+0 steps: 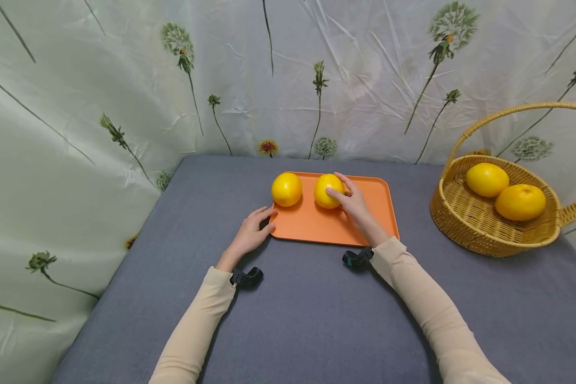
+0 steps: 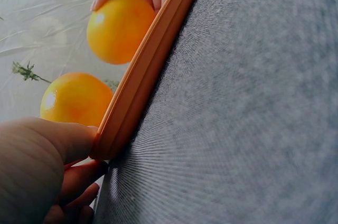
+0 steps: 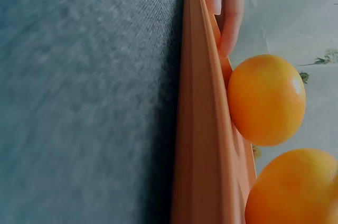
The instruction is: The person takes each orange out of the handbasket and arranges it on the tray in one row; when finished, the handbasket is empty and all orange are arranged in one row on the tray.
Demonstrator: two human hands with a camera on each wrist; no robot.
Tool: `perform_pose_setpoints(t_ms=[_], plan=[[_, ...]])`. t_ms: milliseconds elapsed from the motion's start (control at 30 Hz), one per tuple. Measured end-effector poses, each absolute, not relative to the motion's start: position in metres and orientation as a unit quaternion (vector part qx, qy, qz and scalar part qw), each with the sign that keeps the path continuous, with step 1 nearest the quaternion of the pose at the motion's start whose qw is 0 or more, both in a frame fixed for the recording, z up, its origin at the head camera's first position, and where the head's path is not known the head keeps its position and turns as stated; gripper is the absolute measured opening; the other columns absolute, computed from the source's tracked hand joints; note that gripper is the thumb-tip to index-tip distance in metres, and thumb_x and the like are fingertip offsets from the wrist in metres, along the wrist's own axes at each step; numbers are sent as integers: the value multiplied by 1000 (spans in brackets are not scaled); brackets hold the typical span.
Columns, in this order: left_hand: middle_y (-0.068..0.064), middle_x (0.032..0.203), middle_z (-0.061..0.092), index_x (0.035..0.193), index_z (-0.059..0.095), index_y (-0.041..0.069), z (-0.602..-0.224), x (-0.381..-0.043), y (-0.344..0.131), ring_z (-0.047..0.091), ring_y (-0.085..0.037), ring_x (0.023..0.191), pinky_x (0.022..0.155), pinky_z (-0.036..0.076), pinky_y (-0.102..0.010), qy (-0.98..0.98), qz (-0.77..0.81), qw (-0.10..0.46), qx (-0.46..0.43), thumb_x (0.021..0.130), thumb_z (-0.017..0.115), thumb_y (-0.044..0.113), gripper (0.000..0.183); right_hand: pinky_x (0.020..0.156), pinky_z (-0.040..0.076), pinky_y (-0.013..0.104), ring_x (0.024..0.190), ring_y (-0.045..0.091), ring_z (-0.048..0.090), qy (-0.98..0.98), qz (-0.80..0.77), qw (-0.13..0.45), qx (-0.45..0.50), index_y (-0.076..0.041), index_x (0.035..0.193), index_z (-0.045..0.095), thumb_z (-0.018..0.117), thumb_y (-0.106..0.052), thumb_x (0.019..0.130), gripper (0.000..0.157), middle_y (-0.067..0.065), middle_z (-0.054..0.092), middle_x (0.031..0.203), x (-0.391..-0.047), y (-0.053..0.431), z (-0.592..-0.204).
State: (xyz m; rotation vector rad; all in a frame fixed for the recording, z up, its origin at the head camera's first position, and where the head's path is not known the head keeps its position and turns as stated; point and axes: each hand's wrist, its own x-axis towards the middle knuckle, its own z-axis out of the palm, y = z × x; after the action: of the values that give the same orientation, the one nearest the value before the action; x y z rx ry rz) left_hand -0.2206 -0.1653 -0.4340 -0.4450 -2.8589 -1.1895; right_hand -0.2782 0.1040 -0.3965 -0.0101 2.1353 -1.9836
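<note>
My right hand (image 1: 357,205) holds a yellow-orange orange (image 1: 325,192), its thumb on the near side and fingers around the far side. That orange (image 2: 120,29) is on the right half of an orange tray (image 1: 312,226). A second orange (image 1: 286,189) rests in the tray's back left corner; it also appears as the upper orange (image 3: 266,100) in the right wrist view. At the tray's left edge, my left hand (image 1: 253,230) touches the rim with thumb and fingertips. The left wrist view shows the thumb (image 2: 74,138) against the tray's corner.
To the right stands a wicker basket (image 1: 480,234) with a tall arched handle (image 1: 509,112); two oranges (image 1: 487,180) lie inside it. A grey cloth (image 1: 293,320) covers the table. Behind hangs a pale curtain (image 1: 374,117) printed with dandelions.
</note>
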Motion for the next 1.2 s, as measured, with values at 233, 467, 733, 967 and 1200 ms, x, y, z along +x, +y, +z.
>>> perform_pose_setpoints(t_ms=[233, 467, 733, 967, 1200], plan=[[-16, 142, 47, 132, 53, 4, -434, -221, -165, 33, -34, 139, 114, 23, -56, -913, -382, 7, -145, 93, 55, 17, 42, 107, 36, 49, 130, 31, 39, 820, -567, 69, -7, -30, 145, 34, 60, -40, 89, 63, 7, 33, 151, -281, 95, -397], [-16, 142, 48, 132, 53, 5, -432, -221, -165, 34, -34, 139, 114, 25, -55, -912, -385, 11, -142, 93, 56, 17, 42, 108, 33, 52, 132, 36, 37, 838, -538, 78, -43, -25, 150, 24, 59, -34, 90, 70, 11, 28, 154, -282, 96, -396], [-17, 141, 48, 132, 53, 4, -436, -221, -166, 35, -35, 139, 113, 28, -53, -913, -380, 9, -146, 93, 55, 17, 41, 108, 35, 52, 134, 36, 35, 827, -538, 121, -109, -28, 150, 21, 61, -29, 90, 72, 9, 23, 156, -278, 96, -398], [-17, 139, 50, 131, 54, 5, -435, -221, -166, 35, -35, 138, 112, 28, -55, -913, -381, 17, -144, 92, 55, 17, 41, 109, 34, 51, 134, 34, 34, 826, -542, 107, -113, -28, 150, 22, 62, -28, 89, 72, 11, 28, 153, -279, 92, -401], [-17, 139, 51, 131, 54, 5, -435, -221, -165, 35, -35, 138, 113, 28, -54, -914, -378, 15, -147, 92, 56, 17, 41, 110, 34, 51, 134, 36, 35, 825, -543, 98, -122, -25, 151, 20, 61, -27, 90, 73, 16, 27, 153, -280, 94, -406]])
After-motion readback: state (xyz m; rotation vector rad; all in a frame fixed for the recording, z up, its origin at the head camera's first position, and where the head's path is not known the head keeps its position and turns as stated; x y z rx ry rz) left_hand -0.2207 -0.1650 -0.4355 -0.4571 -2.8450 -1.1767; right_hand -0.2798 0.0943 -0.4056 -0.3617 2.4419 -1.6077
